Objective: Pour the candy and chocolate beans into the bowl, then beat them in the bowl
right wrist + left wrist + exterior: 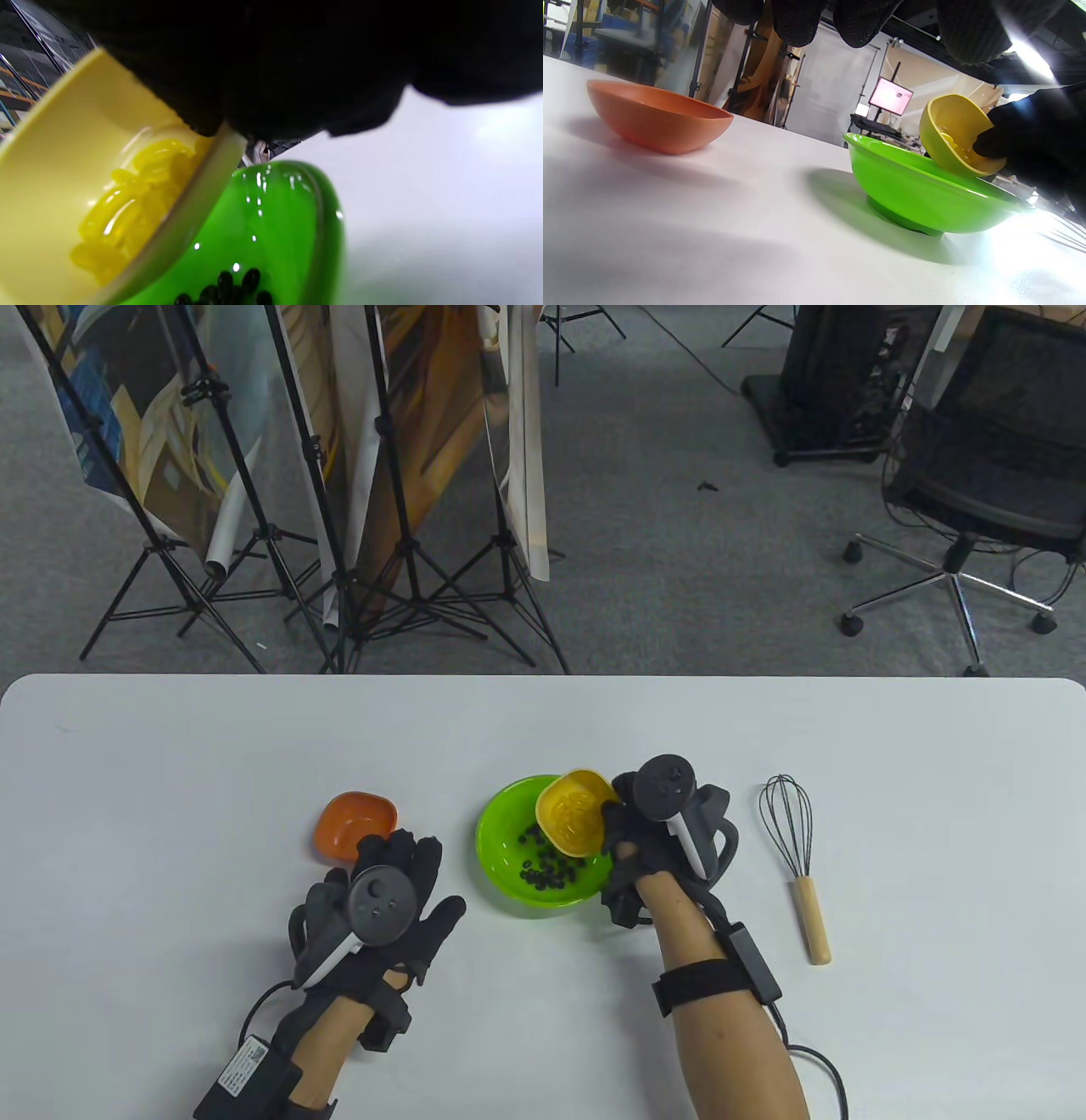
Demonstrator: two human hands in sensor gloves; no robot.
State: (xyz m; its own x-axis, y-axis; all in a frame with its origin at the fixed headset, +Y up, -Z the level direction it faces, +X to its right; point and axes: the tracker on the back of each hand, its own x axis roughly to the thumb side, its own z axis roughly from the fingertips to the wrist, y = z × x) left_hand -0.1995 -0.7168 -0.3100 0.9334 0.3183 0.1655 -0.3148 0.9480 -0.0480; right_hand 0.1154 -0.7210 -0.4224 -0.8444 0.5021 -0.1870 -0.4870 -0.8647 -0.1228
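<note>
A green bowl (501, 848) sits mid-table with dark chocolate beans (547, 865) in its bottom. My right hand (632, 836) grips a small yellow bowl (575, 812) by its rim and holds it tilted over the green bowl's right side. Yellow candies (127, 199) lie inside the yellow bowl, close to its lower lip above the green bowl (271, 224). An empty orange bowl (356, 823) stands left of the green one. My left hand (394, 891) rests flat on the table just below the orange bowl, fingers spread, holding nothing. The left wrist view shows the orange bowl (657, 116), the green bowl (925, 195) and the tilted yellow bowl (950, 131).
A whisk (797, 857) with a wooden handle lies on the table to the right of my right hand. Beyond the table's far edge stand tripods (399, 560) with rolled backdrops and an office chair (976, 500).
</note>
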